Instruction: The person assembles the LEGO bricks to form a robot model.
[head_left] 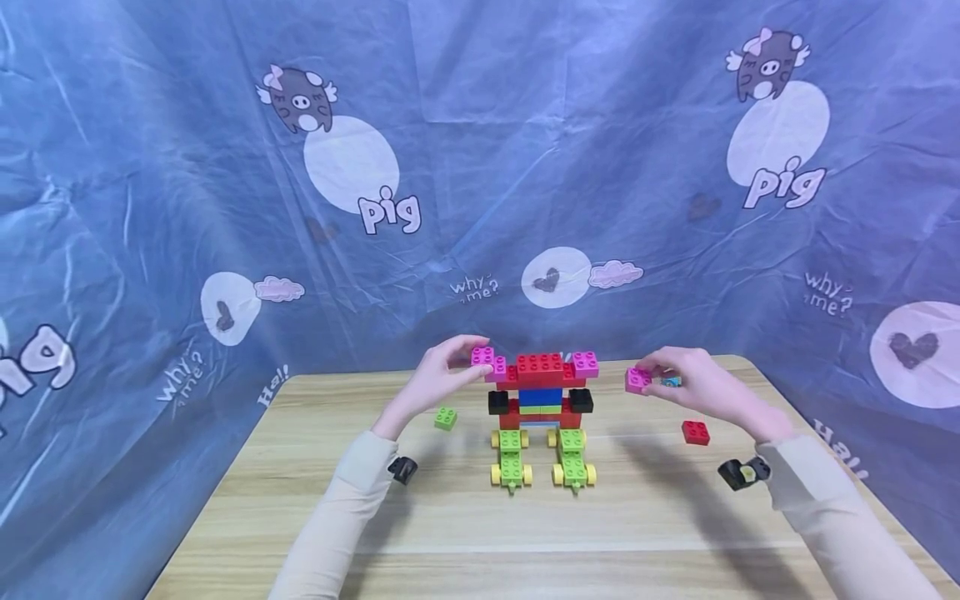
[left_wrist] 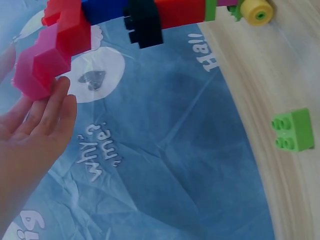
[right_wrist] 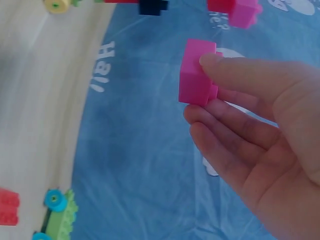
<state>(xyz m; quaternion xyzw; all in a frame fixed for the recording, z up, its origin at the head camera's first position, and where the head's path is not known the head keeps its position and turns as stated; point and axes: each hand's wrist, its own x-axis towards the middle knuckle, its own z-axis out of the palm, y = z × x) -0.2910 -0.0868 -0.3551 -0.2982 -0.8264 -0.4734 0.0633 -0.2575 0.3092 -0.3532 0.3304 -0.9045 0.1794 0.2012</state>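
A toy figure of stacked bricks stands mid-table, with red bricks [head_left: 540, 367] across its top, a blue brick [head_left: 540, 397] below and black bricks [head_left: 498, 403] at its sides. It rests on two lime-green wheeled bases [head_left: 512, 468] with yellow wheels. My left hand [head_left: 438, 377] pinches a pink brick [left_wrist: 31, 75] at the figure's upper left end, where it overlaps another pink brick [left_wrist: 54, 49]. To the right, apart from the figure, my right hand [head_left: 686, 379] holds a loose pink brick [right_wrist: 196, 72] between thumb and fingers. One more pink brick [head_left: 585, 363] sits on the figure's upper right end.
A loose green brick [head_left: 446, 418] lies on the wooden table [head_left: 465, 525] left of the figure. Over on the right are a red brick [head_left: 696, 432] and a green piece [right_wrist: 61, 220] with blue wheels. Blue printed cloth [head_left: 480, 167] hangs behind the table.
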